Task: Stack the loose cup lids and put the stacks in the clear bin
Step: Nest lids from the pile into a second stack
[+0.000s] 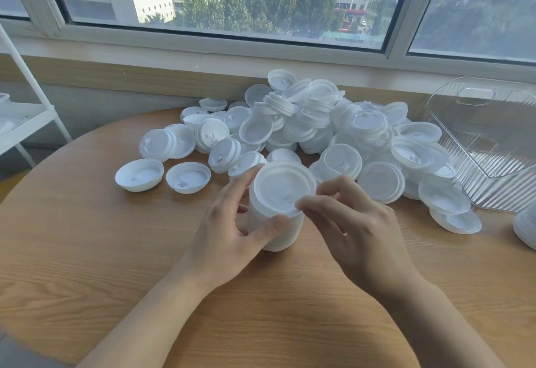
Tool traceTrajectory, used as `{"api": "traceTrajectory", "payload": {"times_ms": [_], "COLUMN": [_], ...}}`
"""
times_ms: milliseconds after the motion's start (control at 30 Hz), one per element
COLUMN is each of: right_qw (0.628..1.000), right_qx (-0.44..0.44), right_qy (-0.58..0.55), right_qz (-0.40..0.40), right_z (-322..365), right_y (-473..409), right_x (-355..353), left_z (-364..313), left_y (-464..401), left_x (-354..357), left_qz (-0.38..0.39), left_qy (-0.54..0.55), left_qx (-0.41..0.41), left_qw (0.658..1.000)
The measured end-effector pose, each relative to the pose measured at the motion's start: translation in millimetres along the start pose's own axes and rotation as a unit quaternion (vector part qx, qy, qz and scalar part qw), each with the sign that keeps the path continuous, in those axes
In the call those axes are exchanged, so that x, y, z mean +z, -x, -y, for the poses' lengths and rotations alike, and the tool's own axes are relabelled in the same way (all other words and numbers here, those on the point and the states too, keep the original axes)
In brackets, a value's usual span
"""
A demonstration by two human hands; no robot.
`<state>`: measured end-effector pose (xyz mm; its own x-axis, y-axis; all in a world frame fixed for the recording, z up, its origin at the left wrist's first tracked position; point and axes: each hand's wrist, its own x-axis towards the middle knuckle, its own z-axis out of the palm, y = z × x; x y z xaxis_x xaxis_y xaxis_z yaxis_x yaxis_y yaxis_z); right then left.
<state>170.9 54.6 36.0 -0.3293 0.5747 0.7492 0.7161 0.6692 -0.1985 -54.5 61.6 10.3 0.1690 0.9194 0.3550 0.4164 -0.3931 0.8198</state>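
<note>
A tall stack of white cup lids (278, 222) stands on the round wooden table (87, 251) in front of me. My left hand (229, 228) grips the side of the stack, thumb on the near side and fingers behind it. My right hand (351, 222) pinches the rim of the top lid (284, 189) between thumb and forefinger. A big heap of loose white lids (313, 129) lies behind the stack, spread across the far half of the table. The clear ribbed bin (490, 141) lies on its side at the far right, with no lids visible inside.
Two lids (139, 174) lie apart, open side up, at the heap's left edge. Another white lid stack (526, 227) shows at the right frame edge. A white shelf frame (26, 118) stands left of the table. The window sill runs behind the heap.
</note>
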Motion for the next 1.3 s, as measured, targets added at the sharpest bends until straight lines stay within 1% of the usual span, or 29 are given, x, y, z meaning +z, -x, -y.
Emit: {"api": "traceTrajectory", "payload": {"times_ms": [67,100,200,267,367,533,700,867,1033,1133,1200,1300], "right_qw": [1.000,0.999,0.985,0.978,0.974,0.969,0.952,0.940,0.942,0.950,0.955,0.949], "right_qx": [0.010,0.030,0.133,0.173,0.191,0.206,0.242,0.256,0.249,0.231,0.247,0.310], "right_qy": [-0.015,-0.038,-0.104,-0.095,-0.077,-0.083,-0.129,-0.146,-0.146,-0.133,-0.115,-0.046], "right_qz": [0.007,0.010,0.034,0.061,0.095,0.109,0.138,0.170,0.169,0.160,0.119,0.041], "right_z": [0.7,2.0,7.9,9.4,9.1,8.5,0.9,-3.5,-2.2,-3.7,-12.3,-40.5], "right_y": [0.3,0.3,-1.5,-2.7,-2.3,0.6,1.5,2.9,4.5,5.1,4.4,5.3], "right_x": [-0.6,-1.5,-1.5,3.4,10.7,13.6,13.8,13.1,13.4,10.4,3.6,-12.5], "left_z": [1.2,1.5,1.2,0.3,-1.6,-2.4,-2.2,-1.9,-2.8,-2.3,-0.5,1.2], "left_y": [0.3,0.9,2.3,2.5,1.8,2.1,2.3,2.8,3.7,3.7,2.9,2.0], "left_x": [0.1,0.2,0.4,0.3,0.4,-0.1,1.0,-2.8,-1.7,-0.1,1.0,2.0], "left_qz": [-0.004,-0.005,-0.013,-0.013,-0.008,-0.009,0.006,0.032,0.023,0.002,-0.008,-0.011], "left_qy": [-0.004,-0.004,0.010,0.022,0.021,0.008,0.015,0.011,0.017,0.020,0.020,0.018], "left_qx": [-0.001,-0.002,-0.004,-0.005,-0.003,-0.008,-0.014,-0.016,-0.014,-0.012,-0.008,-0.008], "left_qw": [1.000,1.000,1.000,1.000,1.000,1.000,1.000,0.999,0.999,1.000,1.000,1.000]}}
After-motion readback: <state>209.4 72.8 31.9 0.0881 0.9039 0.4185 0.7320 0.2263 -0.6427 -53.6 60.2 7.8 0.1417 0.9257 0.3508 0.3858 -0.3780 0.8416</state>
